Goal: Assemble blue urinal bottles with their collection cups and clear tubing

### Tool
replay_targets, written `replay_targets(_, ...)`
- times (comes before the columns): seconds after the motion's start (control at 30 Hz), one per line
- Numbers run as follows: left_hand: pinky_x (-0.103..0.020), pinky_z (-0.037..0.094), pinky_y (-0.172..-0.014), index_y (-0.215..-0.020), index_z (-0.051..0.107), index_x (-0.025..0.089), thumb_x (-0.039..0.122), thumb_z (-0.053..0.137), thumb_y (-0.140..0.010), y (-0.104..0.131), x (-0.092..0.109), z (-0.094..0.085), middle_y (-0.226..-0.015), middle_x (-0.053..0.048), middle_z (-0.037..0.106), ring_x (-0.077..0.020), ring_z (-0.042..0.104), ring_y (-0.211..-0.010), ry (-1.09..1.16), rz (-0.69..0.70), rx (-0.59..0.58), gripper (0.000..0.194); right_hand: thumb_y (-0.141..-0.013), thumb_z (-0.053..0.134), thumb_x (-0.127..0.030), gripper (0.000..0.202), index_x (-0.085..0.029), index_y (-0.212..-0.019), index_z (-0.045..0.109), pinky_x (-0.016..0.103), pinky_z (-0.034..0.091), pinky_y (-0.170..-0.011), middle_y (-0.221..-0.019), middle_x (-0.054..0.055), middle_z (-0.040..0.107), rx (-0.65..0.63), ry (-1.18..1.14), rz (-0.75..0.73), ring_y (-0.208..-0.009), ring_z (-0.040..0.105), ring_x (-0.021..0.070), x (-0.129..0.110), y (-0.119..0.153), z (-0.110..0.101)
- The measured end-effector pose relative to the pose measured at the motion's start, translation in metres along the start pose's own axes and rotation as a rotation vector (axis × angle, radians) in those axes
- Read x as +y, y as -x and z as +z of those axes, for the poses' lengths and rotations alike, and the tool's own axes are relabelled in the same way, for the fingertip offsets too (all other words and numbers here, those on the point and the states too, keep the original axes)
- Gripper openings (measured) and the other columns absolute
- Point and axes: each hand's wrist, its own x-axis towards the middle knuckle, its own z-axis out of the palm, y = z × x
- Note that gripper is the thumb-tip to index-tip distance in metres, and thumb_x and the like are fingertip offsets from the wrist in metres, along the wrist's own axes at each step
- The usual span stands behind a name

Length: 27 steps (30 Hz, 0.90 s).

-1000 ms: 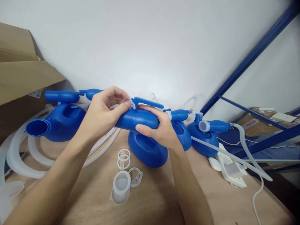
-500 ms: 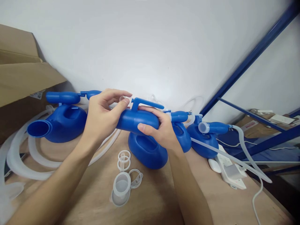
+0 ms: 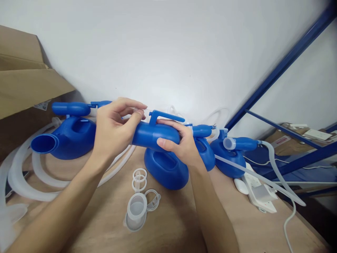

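My right hand [image 3: 184, 138] is wrapped round the closed, rounded end of a blue plastic urinal funnel [image 3: 155, 135], thumb in front. On top of this tube stands an arm-shaped blue clip [image 3: 168, 115] with a small peg at its left end. At the funnel's left end, my left hand [image 3: 121, 123] pinches a small translucent plastic piece [image 3: 147, 110] close to the peg. The hand hides the funnel's mouth and most of that piece. Below the funnel rests a blue urinal bottle [image 3: 167, 168] with a recessed grip, on the wooden table.
Translucent caps and rings [image 3: 137, 205] lie in front. Another blue bottle [image 3: 73, 138] and coiled hoses [image 3: 23, 186] are left, beside a cardboard box [image 3: 31, 80]. More blue bottles [image 3: 230, 161], a power strip [image 3: 259, 196] and a blue metal frame [image 3: 279, 66] stand right.
My left hand has shifted slightly left, and the translucent piece now shows between its fingertips and the peg. The funnel has moved very slightly; my right hand still holds it.
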Motion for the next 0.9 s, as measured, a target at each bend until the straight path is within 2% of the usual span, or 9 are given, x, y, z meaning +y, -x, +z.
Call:
replay_targets(0.13, -0.042, 0.064, -0.066, -0.09, 0.08, 0.029, 0.029, 0.075, -0.088, 0.0015, -0.0006, -0.0036, -0.097, -0.003, 0.078, -0.0271, 0.074, -0.092, -0.068, 0.079, -0.068, 0.005, -0.077, 0.089, -0.045, 0.046, -0.032, -0.12, 0.081, 0.047, 0.054, -0.113, -0.131, 0.002, 0.078, -0.021, -0.014, -0.029, -0.13, 0.068, 0.0304, 0.0013, 0.0004, -0.002)
replay_targets(0.3, -0.043, 0.061, -0.062, -0.085, 0.075, 0.024, 0.038, 0.071, -0.091, 0.0022, -0.0008, -0.0054, -0.091, -0.003, 0.075, -0.0269, 0.071, -0.086, -0.168, 0.151, -0.046, 0.016, -0.077, 0.089, -0.046, 0.046, -0.031, -0.12, 0.081, 0.047, 0.054, -0.114, -0.13, 0.003, 0.078, -0.028, 0.019, -0.034, -0.13, 0.068, 0.0309, 0.0017, 0.0011, -0.0033)
replay_targets(0.47, -0.041, 0.059, -0.061, -0.08, 0.072, 0.025, 0.043, 0.067, -0.093, 0.0016, 0.0012, -0.0082, -0.089, -0.003, 0.074, -0.028, 0.071, -0.089, -0.255, 0.173, -0.129, 0.022, -0.073, 0.091, -0.047, 0.049, -0.03, -0.118, 0.082, 0.048, 0.057, -0.11, -0.127, 0.003, 0.079, -0.028, 0.004, -0.019, -0.126, 0.07, 0.0315, -0.0002, 0.0012, -0.0043)
replay_targets(0.53, -0.042, 0.06, -0.063, -0.082, 0.073, 0.027, 0.04, 0.067, -0.094, 0.0021, 0.0008, -0.0079, -0.09, -0.002, 0.075, -0.0276, 0.072, -0.089, -0.27, 0.214, -0.121, 0.018, -0.073, 0.092, -0.047, 0.049, -0.03, -0.117, 0.082, 0.047, 0.057, -0.109, -0.127, 0.003, 0.079, -0.023, 0.002, -0.01, -0.126, 0.071, 0.0315, -0.0008, 0.0015, -0.0051)
replay_targets(0.67, -0.047, 0.061, -0.079, -0.086, 0.077, 0.031, 0.03, 0.072, -0.091, 0.0048, 0.0008, -0.0048, -0.089, 0.0, 0.079, -0.0265, 0.075, -0.086, -0.321, 0.351, -0.067, 0.008, -0.074, 0.092, -0.044, 0.049, -0.03, -0.119, 0.081, 0.046, 0.058, -0.108, -0.129, 0.004, 0.079, -0.015, 0.008, -0.017, -0.126, 0.071, 0.0308, -0.0016, 0.0026, -0.0078)
replay_targets(0.9, -0.045, 0.063, -0.081, -0.095, 0.082, 0.034, 0.034, 0.073, -0.093, 0.0101, 0.0048, -0.003, -0.095, 0.004, 0.082, -0.0274, 0.078, -0.083, -0.37, 0.239, -0.032, 0.009, -0.074, 0.092, -0.044, 0.049, -0.029, -0.119, 0.081, 0.046, 0.058, -0.109, -0.128, 0.004, 0.079, -0.011, 0.041, -0.024, -0.125, 0.071, 0.0307, -0.0055, 0.0036, -0.0084)
